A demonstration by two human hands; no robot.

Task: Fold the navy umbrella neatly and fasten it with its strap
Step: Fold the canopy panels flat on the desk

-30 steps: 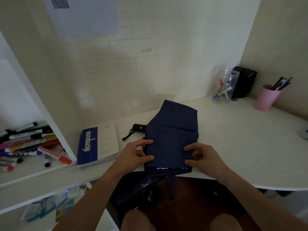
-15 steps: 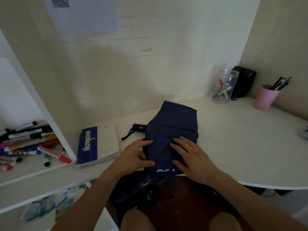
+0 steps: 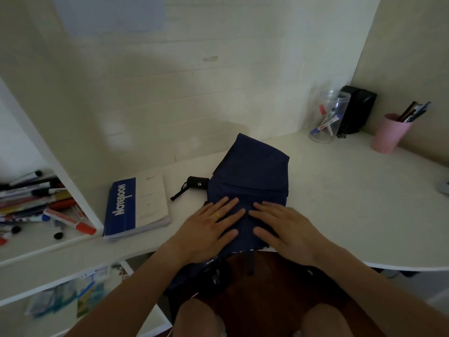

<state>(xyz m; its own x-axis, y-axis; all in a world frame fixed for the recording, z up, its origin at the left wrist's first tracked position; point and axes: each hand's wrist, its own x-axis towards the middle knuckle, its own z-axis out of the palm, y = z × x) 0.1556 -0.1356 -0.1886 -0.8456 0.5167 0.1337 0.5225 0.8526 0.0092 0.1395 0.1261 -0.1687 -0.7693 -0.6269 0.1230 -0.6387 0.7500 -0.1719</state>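
Note:
The navy umbrella (image 3: 252, 171) lies on the white desk (image 3: 352, 203), its canopy folded into a flat panel that runs from the back toward the front edge. Its black handle (image 3: 198, 183) with a wrist loop sticks out on the left. My left hand (image 3: 209, 229) and my right hand (image 3: 284, 227) rest side by side, palms down and fingers spread, flat on the near part of the fabric. Neither hand grips anything. More navy fabric and a strap hang below the desk edge over my lap.
A blue and white notebook (image 3: 136, 207) lies left of the umbrella. Markers (image 3: 48, 207) fill the shelf on the left. A clear jar with pens (image 3: 328, 117), a black box (image 3: 357, 110) and a pink cup (image 3: 391, 132) stand at the back right.
Both hands let go of the fabric's side edges and came together, palms flat, on the middle of the folded canopy. The camera has tilted slightly downward.

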